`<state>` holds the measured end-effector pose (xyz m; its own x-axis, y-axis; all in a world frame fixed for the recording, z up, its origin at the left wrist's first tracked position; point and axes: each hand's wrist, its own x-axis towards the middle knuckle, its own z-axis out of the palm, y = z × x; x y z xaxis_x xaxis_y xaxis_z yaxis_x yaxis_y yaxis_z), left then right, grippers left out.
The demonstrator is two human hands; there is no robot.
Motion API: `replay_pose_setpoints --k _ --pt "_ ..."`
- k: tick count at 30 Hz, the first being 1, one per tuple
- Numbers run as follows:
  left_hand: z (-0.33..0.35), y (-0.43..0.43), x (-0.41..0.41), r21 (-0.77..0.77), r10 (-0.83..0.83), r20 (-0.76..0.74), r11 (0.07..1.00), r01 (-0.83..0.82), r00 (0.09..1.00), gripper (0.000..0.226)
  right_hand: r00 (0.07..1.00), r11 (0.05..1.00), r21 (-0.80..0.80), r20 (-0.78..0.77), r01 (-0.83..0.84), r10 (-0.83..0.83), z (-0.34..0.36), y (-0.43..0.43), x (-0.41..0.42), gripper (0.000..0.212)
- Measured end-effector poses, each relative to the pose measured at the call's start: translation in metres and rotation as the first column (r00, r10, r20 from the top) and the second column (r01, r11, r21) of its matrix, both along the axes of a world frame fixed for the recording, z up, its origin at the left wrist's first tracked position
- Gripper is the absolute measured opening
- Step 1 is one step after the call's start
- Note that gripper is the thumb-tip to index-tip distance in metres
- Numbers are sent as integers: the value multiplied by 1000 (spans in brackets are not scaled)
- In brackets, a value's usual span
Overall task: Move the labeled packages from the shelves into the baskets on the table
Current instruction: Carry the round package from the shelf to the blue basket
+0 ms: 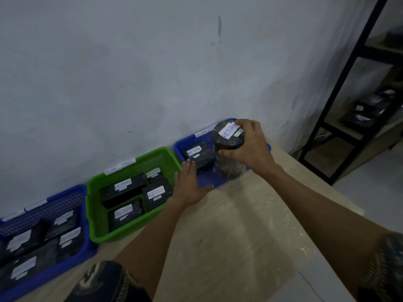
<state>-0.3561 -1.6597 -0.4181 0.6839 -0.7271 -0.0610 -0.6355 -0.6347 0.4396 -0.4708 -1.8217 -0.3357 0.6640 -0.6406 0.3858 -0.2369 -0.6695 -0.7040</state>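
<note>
My right hand point(250, 147) grips a black cylindrical package point(227, 158) from above by its upper part. A white label reading RETURN is on its top. The package stands upright inside the right blue basket point(185, 143), at its right end. Another black package point(199, 155) labelled RETURN lies in that basket to the left. My left hand point(189, 184) lies flat with straight fingers on the basket's front left corner. The green basket point(96, 205) holds several labelled black packages. So does the left blue basket point(72, 253).
The three baskets stand in a row along the grey wall on a pale table point(229, 232). A black metal shelf point(327, 110) stands at the right, with more black labelled packages point(366, 112) on it. The table's right edge drops to the floor.
</note>
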Motion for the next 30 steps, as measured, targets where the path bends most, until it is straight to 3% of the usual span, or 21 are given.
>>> replay_pose_setpoints --k 14,20,30 --pt "-46 -70 60 80 159 48 984 -162 986 103 995 996 -11 -50 -92 92 -51 -132 105 83" --pt "-71 -71 83 143 216 144 961 -236 966 111 996 997 -19 -47 -73 72 -87 -153 140 83" --pt "-87 -75 86 236 226 215 932 -275 950 100 994 996 35 -77 -79 82 -136 -151 178 80"
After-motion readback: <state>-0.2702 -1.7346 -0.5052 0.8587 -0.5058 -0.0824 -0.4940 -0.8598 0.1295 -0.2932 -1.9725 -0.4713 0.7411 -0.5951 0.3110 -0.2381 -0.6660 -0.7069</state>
